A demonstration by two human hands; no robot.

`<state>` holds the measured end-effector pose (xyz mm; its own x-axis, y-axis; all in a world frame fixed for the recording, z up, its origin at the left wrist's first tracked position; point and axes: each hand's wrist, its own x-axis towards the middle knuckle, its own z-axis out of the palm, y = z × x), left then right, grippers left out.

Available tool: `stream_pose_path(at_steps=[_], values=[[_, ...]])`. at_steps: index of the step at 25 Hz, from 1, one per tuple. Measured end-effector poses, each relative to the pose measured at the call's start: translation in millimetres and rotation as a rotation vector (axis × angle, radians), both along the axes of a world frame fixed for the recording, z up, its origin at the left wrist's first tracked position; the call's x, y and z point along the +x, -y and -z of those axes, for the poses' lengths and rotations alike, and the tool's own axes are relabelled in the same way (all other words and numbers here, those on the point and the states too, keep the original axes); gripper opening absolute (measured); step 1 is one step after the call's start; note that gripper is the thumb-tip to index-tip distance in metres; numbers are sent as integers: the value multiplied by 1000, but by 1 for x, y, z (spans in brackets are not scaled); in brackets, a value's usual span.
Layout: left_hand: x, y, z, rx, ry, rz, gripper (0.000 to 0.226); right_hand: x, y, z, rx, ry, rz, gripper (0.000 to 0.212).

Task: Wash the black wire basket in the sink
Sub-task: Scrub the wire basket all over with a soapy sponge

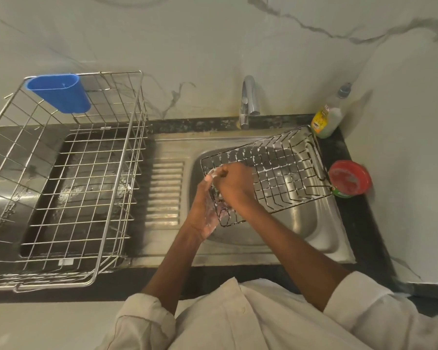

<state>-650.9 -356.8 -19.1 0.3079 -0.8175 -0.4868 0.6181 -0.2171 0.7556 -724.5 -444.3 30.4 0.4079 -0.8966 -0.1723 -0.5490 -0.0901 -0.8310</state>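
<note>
- Head view: black wire basket [276, 170], soapy, tilted over steel sink bowl [314, 223].
- L hand [204, 210] grips basket's near-left corner, sudsy.
- R hand [232, 184] curled, fingers pinching wires w/ foam.

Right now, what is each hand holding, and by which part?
Left hand grips the black wire basket at its near-left rim. Right hand is curled on the same corner; contents unclear.
</note>
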Motion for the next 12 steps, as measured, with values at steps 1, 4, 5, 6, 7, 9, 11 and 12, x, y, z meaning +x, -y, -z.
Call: stream_pose_path(at_steps=[1,4,5,6,7,9,11,12], values=[[-1,-1,1,0,-7,3,74,-2,3,0,62,29,13,8],[1,1,5,-32,16,-8,70,-5,6,-1,136,111,60,8],[2,1,5,-36,7,-9,73,-5,5,-1,145,110,67,9],[2,1,4,-25,0,-8,79,-7,4,-1,219,143,70,11],[2,1,3,-16,-9,-4,86,-7,5,-3,321,203,72,14],[3,-1,3,-10,-8,-2,92,-5,5,-2,460,330,85,16],[5,-3,6,-21,-9,33,91,2,6,-4,366,301,116,13],[5,-4,7,-25,-8,51,85,4,6,-7,355,305,127,13]])
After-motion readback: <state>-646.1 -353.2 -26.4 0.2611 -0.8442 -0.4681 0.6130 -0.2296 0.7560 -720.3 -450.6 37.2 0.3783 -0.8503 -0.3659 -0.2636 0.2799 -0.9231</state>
